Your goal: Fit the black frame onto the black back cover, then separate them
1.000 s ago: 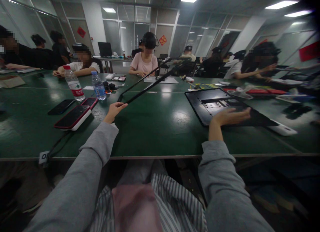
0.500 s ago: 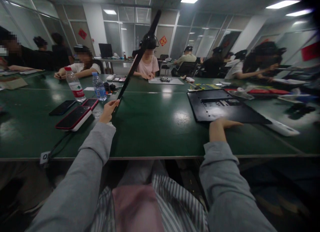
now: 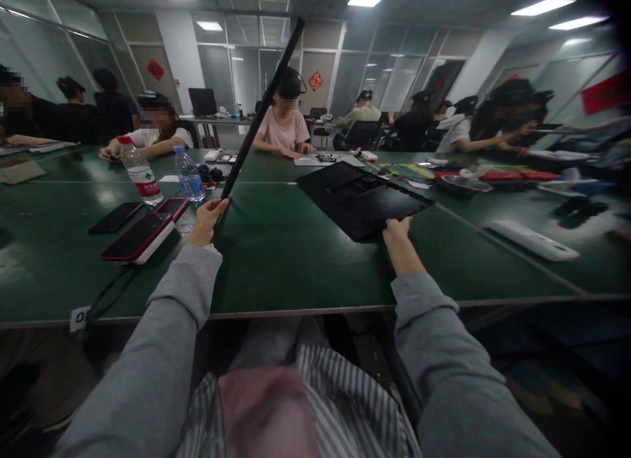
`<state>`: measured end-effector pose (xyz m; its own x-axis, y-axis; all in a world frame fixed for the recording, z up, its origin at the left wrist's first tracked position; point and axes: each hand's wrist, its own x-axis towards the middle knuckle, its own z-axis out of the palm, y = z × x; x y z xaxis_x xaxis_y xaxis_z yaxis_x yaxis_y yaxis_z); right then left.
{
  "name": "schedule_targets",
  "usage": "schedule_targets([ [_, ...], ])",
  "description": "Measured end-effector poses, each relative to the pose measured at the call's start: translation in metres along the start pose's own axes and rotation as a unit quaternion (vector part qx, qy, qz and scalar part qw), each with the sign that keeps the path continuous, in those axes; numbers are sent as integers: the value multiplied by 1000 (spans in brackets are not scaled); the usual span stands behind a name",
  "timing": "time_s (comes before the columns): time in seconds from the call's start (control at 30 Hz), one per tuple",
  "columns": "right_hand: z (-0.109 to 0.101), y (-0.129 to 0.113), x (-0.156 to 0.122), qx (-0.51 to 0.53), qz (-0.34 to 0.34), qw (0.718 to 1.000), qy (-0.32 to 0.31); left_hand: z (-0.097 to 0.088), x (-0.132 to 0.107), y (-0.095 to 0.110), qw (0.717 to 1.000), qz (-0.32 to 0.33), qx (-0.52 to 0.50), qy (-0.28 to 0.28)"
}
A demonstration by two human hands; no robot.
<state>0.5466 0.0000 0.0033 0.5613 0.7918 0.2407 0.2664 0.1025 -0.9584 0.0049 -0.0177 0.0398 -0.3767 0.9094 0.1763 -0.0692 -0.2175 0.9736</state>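
My left hand [image 3: 206, 221] pinches the lower end of a thin black panel [image 3: 263, 110]. That panel is held up at a slant, leaning right toward its top, and is seen almost edge-on, so its faces are hidden. On the right, my right hand [image 3: 398, 238] grips the near edge of a flat black laptop casing [image 3: 345, 211], with the thumb along the rim. A rectangular recess and cut-outs show in the casing's upper surface. The casing is tilted over the green table [image 3: 290, 267]; I cannot tell whether its far edge touches the tabletop.
Left of me are phones [image 3: 138, 238], a red-capped bottle [image 3: 140, 172] and a blue-capped bottle [image 3: 188, 175]. A long white object [image 3: 535, 240] lies to the right. Farther right are a clear tray [image 3: 463, 185] and red items [image 3: 513, 175]. Across the table sits a person in pink [image 3: 282, 126].
My right hand has swung the black casing left toward the middle and turned it, uncovering the white object. My fingers now close on its edge. The left panel has turned more edge-on.
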Motion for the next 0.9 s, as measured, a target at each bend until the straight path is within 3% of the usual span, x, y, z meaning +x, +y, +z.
schedule_targets([
  [0.07,9,0,0,67,83,994,26,2,-4,7,1000,18,19,4],
  [0.1,12,0,0,95,97,991,9,3,-6,11,999,29,28,7],
  [0.23,13,-5,-4,104,59,979,-165,8,-13,23,996,63,64,13],
  [0.3,11,-4,-3,70,57,975,-204,10,-14,25,994,71,87,5],
  [0.33,11,-2,-2,49,62,978,-192,11,-14,25,992,75,101,-3],
  [0.4,11,2,2,-4,61,992,-111,11,-12,22,987,86,132,-23],
  [0.47,11,5,9,-53,30,998,-9,10,-8,17,980,102,165,-43],
  [0.53,8,6,16,-56,-9,997,50,8,-3,11,969,120,204,-64],
  [0.6,2,2,23,6,-10,999,43,7,-1,6,954,138,252,-87],
  [0.73,-10,-8,28,154,3,983,-96,12,-6,4,915,162,345,-130],
  [0.8,-9,-11,26,144,-15,983,-115,16,-11,4,897,169,378,-155],
  [0.9,0,-9,19,72,-60,992,-88,20,-14,1,874,177,414,-181],
])
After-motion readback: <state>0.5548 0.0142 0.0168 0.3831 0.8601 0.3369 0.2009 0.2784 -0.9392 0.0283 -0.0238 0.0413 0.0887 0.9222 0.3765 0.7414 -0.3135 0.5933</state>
